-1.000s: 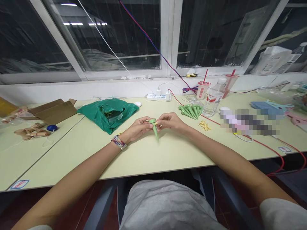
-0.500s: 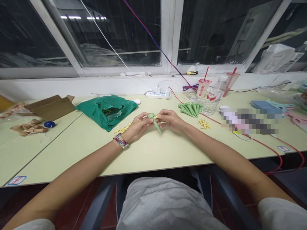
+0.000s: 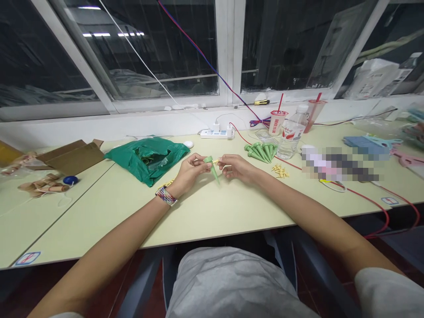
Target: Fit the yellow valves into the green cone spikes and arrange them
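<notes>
My left hand (image 3: 195, 171), with a woven band on its wrist, is closed on the wide top of a green plastic watering spike (image 3: 214, 173), whose point slants down. Between thumb and forefinger my right hand (image 3: 236, 168) pinches a small yellow plastic piece (image 3: 216, 162) against the spike's side, just under the top; whether it sits in the spike I cannot tell. More green spikes (image 3: 260, 151) lie fanned in a pile beyond my right hand. Beside them is a small heap of yellow pieces (image 3: 280, 171). Other yellow pieces (image 3: 166, 183) lie partly hidden behind my left hand.
A torn green bag (image 3: 147, 159) lies left of my hands. Farther left are a cardboard box (image 3: 71, 157) and wooden toys with a blue ball (image 3: 70, 180). A power strip (image 3: 217, 134), a water bottle (image 3: 292, 134) and a cup (image 3: 277, 122) stand at the back; a red cable crosses the right side.
My right hand's fingers have drawn slightly away from the spike and more of the yellow piece shows. My left hand still holds the spike. The view has shifted a little.
</notes>
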Tool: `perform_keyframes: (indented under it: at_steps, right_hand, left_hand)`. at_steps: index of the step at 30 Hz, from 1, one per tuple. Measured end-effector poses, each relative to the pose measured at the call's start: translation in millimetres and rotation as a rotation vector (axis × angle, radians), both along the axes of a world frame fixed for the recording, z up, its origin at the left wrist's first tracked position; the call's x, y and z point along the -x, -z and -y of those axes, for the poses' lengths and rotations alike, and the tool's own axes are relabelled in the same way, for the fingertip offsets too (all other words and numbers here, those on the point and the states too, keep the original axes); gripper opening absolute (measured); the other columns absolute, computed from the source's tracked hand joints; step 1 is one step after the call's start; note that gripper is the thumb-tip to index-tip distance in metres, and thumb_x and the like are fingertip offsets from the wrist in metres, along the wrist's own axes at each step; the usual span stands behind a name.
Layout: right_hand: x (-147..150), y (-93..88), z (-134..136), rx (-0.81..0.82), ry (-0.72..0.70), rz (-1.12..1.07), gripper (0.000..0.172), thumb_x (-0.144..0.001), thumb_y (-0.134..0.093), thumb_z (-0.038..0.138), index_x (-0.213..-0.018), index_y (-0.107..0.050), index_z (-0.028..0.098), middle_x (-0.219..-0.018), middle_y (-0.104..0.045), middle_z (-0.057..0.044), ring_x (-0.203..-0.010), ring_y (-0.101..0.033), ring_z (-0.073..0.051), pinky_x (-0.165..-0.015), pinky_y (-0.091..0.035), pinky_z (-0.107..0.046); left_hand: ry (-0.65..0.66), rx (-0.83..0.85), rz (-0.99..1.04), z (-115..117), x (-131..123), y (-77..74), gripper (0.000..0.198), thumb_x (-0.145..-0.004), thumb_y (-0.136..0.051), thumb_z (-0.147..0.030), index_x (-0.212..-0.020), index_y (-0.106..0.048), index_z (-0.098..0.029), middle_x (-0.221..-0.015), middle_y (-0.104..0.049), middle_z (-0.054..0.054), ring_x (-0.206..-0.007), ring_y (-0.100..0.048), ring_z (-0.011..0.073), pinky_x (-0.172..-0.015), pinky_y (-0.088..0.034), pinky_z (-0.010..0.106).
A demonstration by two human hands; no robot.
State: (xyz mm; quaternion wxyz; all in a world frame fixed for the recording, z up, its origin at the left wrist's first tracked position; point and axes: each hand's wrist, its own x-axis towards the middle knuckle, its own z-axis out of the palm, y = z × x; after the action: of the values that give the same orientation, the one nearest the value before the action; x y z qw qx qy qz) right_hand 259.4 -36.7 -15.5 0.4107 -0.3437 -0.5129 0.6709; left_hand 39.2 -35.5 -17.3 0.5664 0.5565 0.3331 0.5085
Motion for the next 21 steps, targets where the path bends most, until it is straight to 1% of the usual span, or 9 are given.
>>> perform_keyframes:
  at_steps: [3, 4, 6, 9, 14, 17, 21]
  right_hand:
    - [-0.8, -0.8, 0.2, -0.158, 0.073, 0.012, 0.04, -0.071, -0.09, 0.046, -0.094, -0.072, 0.019, -0.092, -0.073, -0.004, -0.072, -0.068, -0.014, -0.058, -0.059, -0.025]
    - [-0.1, -0.3, 0.7, -0.203, 0.071, 0.026, 0.04, -0.069, -0.091, 0.045, -0.093, -0.073, 0.018, -0.091, -0.073, -0.004, -0.074, -0.069, -0.015, -0.059, -0.061, -0.027]
    - [2.2, 1.8, 1.6, -0.258, 0.068, 0.062, 0.041, -0.066, -0.092, 0.045, -0.087, -0.073, 0.016, -0.082, -0.073, -0.005, -0.072, -0.07, -0.017, -0.058, -0.062, -0.029]
    - [6.0, 5.6, 1.9, -0.296, 0.107, 0.072, 0.041, -0.066, -0.091, 0.047, -0.079, -0.071, 0.015, -0.071, -0.071, -0.005, -0.069, -0.069, -0.017, -0.055, -0.062, -0.028]
    - [7.1, 7.4, 0.9, -0.397, 0.173, 0.109, 0.041, -0.07, -0.089, 0.047, -0.095, -0.076, 0.016, -0.075, -0.069, -0.002, -0.067, -0.068, -0.016, -0.048, -0.06, -0.026]
    - [6.6, 7.8, 0.5, -0.427, 0.165, 0.114, 0.041, -0.072, -0.087, 0.051, -0.09, -0.077, 0.015, -0.074, -0.07, -0.004, -0.067, -0.07, -0.017, -0.05, -0.062, -0.027]
    - [8.1, 6.9, 1.2, -0.377, 0.144, 0.058, 0.048, -0.065, -0.092, 0.054, -0.083, -0.076, 0.013, -0.069, -0.072, -0.005, -0.062, -0.07, -0.018, -0.057, -0.064, -0.032]
  left_hand:
    - [0.021, 0.019, -0.016, -0.9, 0.9, -0.8, 0.041, -0.063, -0.098, -0.028, -0.09, -0.067, -0.019, -0.08, -0.075, 0.001, -0.074, -0.071, 0.0159, -0.079, -0.058, 0.034]
    - [0.024, 0.021, -0.018, -0.8, 0.8, -0.1, 0.041, -0.063, -0.098, -0.028, -0.09, -0.067, -0.019, -0.081, -0.076, 0.001, -0.074, -0.072, 0.0164, -0.08, -0.058, 0.034]
    - [0.024, 0.017, -0.011, -0.8, 0.4, 1.6, 0.04, -0.064, -0.097, -0.028, -0.09, -0.068, -0.02, -0.08, -0.075, 0.001, -0.075, -0.072, 0.0169, -0.08, -0.058, 0.035]
    - [0.018, 0.004, 0.002, -1.6, 0.2, 3.2, 0.04, -0.064, -0.097, -0.027, -0.09, -0.068, -0.02, -0.078, -0.074, 0.0, -0.074, -0.071, 0.016, -0.081, -0.058, 0.035]
    - [0.016, 0.014, -0.005, -1.2, 0.3, 1.6, 0.042, -0.062, -0.098, -0.029, -0.089, -0.067, -0.02, -0.079, -0.075, 0.0, -0.075, -0.072, 0.0167, -0.08, -0.058, 0.035]
    - [0.006, 0.01, -0.032, 0.5, -0.4, 0.7, 0.042, -0.062, -0.098, -0.03, -0.088, -0.067, -0.019, -0.077, -0.075, 0.001, -0.074, -0.071, 0.0173, -0.079, -0.057, 0.034]
    - [-0.03, -0.079, -0.071, 0.4, -0.9, 2.1, 0.043, -0.061, -0.099, -0.032, -0.089, -0.07, -0.018, -0.075, -0.072, 0.001, -0.072, -0.069, 0.0171, -0.077, -0.056, 0.033]
